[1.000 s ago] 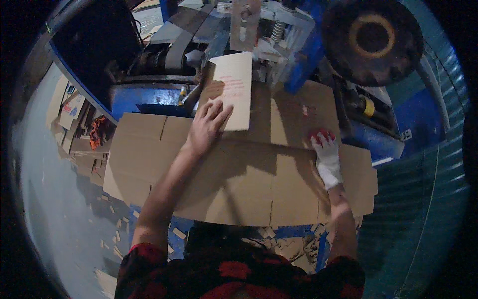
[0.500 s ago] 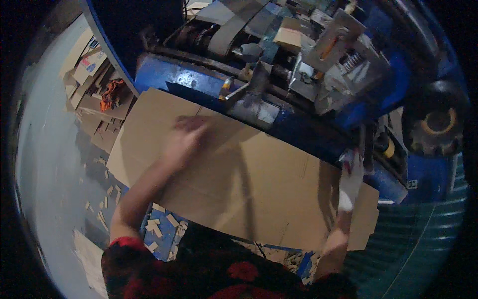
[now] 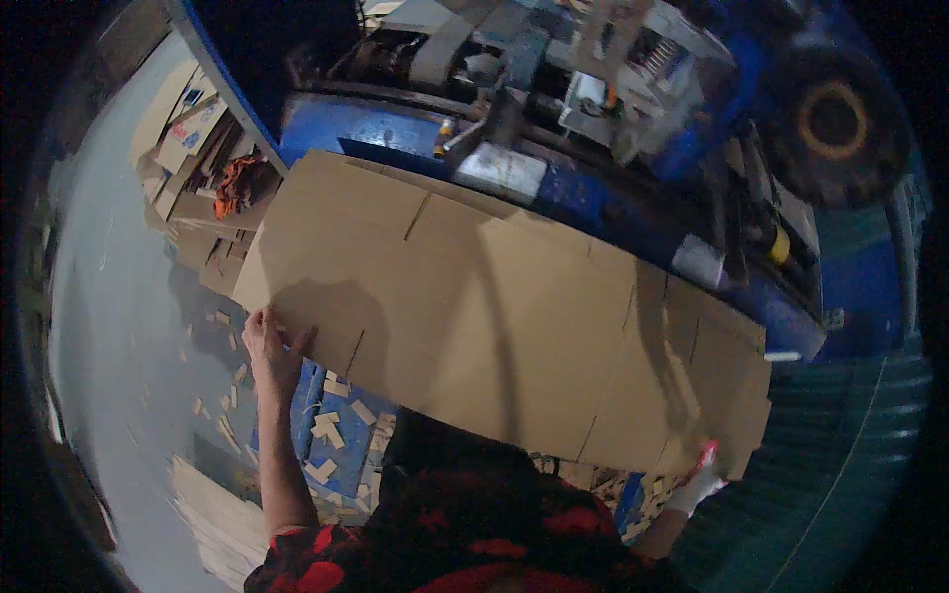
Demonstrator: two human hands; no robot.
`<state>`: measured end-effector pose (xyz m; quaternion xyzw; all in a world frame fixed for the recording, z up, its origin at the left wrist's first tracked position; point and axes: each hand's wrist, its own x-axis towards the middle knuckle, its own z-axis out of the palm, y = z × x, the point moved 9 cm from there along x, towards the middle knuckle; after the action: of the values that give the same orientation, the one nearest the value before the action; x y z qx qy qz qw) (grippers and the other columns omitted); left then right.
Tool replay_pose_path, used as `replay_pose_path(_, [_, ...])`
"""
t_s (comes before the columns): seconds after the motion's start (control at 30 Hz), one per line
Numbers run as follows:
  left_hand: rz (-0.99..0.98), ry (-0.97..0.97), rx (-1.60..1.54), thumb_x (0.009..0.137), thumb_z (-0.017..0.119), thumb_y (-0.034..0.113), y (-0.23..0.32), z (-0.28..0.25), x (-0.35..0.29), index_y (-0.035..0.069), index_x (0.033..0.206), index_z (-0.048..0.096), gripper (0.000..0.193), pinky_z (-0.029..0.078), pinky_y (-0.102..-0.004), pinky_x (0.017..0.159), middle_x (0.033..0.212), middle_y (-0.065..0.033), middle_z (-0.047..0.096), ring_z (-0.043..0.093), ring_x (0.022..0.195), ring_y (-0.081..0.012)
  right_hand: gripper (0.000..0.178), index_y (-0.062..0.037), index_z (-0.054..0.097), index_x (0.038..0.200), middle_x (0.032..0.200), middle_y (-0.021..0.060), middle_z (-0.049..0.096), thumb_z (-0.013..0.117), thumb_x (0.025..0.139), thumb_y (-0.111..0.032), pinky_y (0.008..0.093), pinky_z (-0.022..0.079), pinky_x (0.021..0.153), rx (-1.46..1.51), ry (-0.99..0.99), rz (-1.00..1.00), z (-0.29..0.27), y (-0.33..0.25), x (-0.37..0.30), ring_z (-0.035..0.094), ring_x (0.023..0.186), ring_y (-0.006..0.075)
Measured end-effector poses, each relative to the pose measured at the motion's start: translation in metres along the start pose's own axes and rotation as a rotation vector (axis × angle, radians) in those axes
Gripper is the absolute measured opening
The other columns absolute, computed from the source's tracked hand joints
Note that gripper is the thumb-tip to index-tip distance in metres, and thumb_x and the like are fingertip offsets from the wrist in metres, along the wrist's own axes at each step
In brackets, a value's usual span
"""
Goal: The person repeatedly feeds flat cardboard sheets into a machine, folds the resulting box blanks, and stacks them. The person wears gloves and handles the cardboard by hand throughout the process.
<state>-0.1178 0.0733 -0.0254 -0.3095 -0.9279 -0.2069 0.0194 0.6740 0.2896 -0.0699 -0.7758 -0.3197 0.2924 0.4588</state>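
A large brown cardboard sheet (image 3: 445, 306) lies slantwise in front of me, with short dark slits along its long edges. At its near left corner, my left hand (image 3: 272, 348) is closed on the edge, fingertips at the rim. My right hand (image 3: 704, 482), in a white glove with red at the fingers, grips the near edge toward the right end. Part of that hand is hidden at the sheet's edge. Beyond the sheet's far edge runs the blue bed of a machine (image 3: 366, 127).
Metal rollers and brackets (image 3: 593, 94) sit on the machine, with a dark toothed wheel (image 3: 835, 124) at far right. Stacked cardboard (image 3: 188, 148) with an orange cloth (image 3: 235, 188) stands at left. Small cardboard offcuts (image 3: 326, 430) litter the floor and a blue surface below the sheet.
Both hands have come back toward me, from over the sheet and its far right side to its near edge. Dark slits now show clearly on the sheet. The view has shifted slightly.
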Motion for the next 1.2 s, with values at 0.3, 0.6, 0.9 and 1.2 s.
replay_pose_path(0.3, [-0.002, -0.044, 0.287, 0.063, 0.083, 0.032, -0.023, -0.006, 0.03, -0.003, 0.089, 0.06, 0.05, 0.049, -0.0394, 0.073, 0.093, -0.0146, 0.057, 0.06, 0.077, -0.0314, 0.088, 0.0018, 0.018, 0.142, 0.14, 0.0162, 0.038, 0.076, 0.078, -0.016, 0.0404, 0.041, 0.101, 0.183, 0.195, -0.273, -0.019, -0.029, -0.019, 0.047, 0.118, 0.0285])
replay_pose_path(0.6, [0.1, 0.084, -1.457, 0.087, 0.063, 0.012, 0.006, -0.043, 0.023, 0.002, 0.126, 0.045, 0.043, 0.049, -0.0362, 0.088, 0.114, -0.0127, 0.059, 0.06, 0.1, -0.0247, 0.115, 0.004, -0.002, 0.145, 0.147, 0.0217, 0.023, 0.083, 0.07, -0.017, 0.0382, 0.031, 0.109, -0.082, 0.394, -0.285, -0.036, -0.017, -0.025, 0.035, 0.131, 0.0289])
replay_pose_path(0.9, [-0.266, -0.477, -1.61, 0.09, 0.059, 0.015, 0.027, 0.075, -0.016, 0.004, 0.137, 0.038, 0.052, 0.035, -0.0499, 0.106, 0.138, -0.0136, 0.044, 0.043, 0.126, -0.0297, 0.091, -0.0032, 0.016, 0.143, 0.122, 0.0123, 0.049, 0.076, 0.074, -0.007, 0.0299, 0.046, 0.079, 0.676, 0.156, 0.095, -0.017, 0.058, -0.012, 0.053, 0.097, 0.0163])
replay_pose_path(1.2, [-0.221, -0.41, -1.204, 0.09, 0.061, 0.014, -0.006, -0.005, -0.009, -0.002, 0.131, 0.045, 0.047, 0.039, -0.0431, 0.1, 0.129, -0.0166, 0.051, 0.05, 0.116, -0.0289, 0.077, -0.004, 0.024, 0.144, 0.137, 0.0122, 0.039, 0.068, 0.082, -0.005, 0.0343, 0.048, 0.088, 0.054, 0.328, -0.338, -0.071, -0.024, -0.064, 0.048, 0.113, 0.0224])
